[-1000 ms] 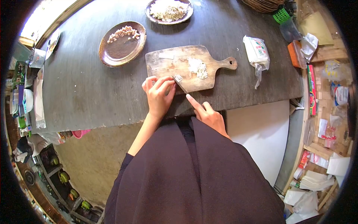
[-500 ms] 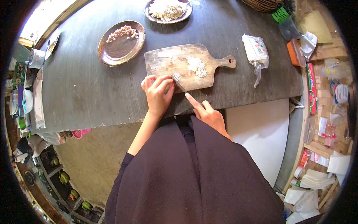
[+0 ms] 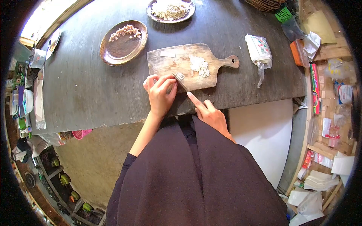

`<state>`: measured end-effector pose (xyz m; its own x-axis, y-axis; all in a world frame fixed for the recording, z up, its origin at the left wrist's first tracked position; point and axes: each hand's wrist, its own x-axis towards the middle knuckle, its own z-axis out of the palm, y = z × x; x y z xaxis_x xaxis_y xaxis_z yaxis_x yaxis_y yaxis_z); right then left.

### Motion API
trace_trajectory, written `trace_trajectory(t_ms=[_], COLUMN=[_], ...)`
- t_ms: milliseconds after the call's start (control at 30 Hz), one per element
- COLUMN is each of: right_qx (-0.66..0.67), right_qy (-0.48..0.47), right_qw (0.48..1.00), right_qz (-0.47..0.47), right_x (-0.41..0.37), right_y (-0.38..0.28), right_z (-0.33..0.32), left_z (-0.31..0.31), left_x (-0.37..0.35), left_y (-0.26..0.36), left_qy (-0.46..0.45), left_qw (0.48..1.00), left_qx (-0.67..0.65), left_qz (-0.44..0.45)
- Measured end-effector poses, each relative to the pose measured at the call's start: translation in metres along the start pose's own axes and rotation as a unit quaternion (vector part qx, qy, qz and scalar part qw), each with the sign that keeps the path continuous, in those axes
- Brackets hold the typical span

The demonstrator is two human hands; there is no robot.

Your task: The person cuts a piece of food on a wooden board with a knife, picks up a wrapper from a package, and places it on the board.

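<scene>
Knife (image 3: 181, 81) on cutting board (image 3: 166, 66), plate (image 3: 120, 52) leftward

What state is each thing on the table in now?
Handled wooden cutting board: flat, carrying white chopped pile.
Small metal knife: gripped by right hand, tip on board.
Left hand: fingers curled beside the blade, on board's near edge.
Brown round plate: small heap, mostly bare.
Far round plate: heaped full.
White plastic packet: lying on its side.

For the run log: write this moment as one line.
left hand: pressed on cutting board beside knife | right hand: grips knife | chopped pile: mid-board
</scene>
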<state>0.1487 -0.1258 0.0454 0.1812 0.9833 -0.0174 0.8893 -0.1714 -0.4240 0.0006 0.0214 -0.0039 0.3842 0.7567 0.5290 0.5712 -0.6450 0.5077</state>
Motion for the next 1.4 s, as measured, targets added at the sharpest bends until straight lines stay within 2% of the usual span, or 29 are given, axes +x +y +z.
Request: trace_trajectory(t_ms=[400, 733, 1400], right_qx=[-0.035, -0.009, -0.027], right_qy=[0.024, -0.013, 0.0], right_qw=[0.999, 1.0, 0.999], right_qz=[-0.023, -0.005, -0.028], right_x=[0.005, 0.002, 0.007], right_y=[0.007, -0.001, 0.005], right_z=[0.01, 0.0, 0.005], left_z=[0.0, 0.001, 0.001], left_x=[0.0, -0.002, -0.003], left_y=[0.0, -0.001, -0.001], left_qy=[0.009, 0.009, 0.004], left_qw=[1.0, 1.0, 1.0], left_qx=[0.0, 0.004, 0.003], left_qz=[0.005, 0.008, 0.006])
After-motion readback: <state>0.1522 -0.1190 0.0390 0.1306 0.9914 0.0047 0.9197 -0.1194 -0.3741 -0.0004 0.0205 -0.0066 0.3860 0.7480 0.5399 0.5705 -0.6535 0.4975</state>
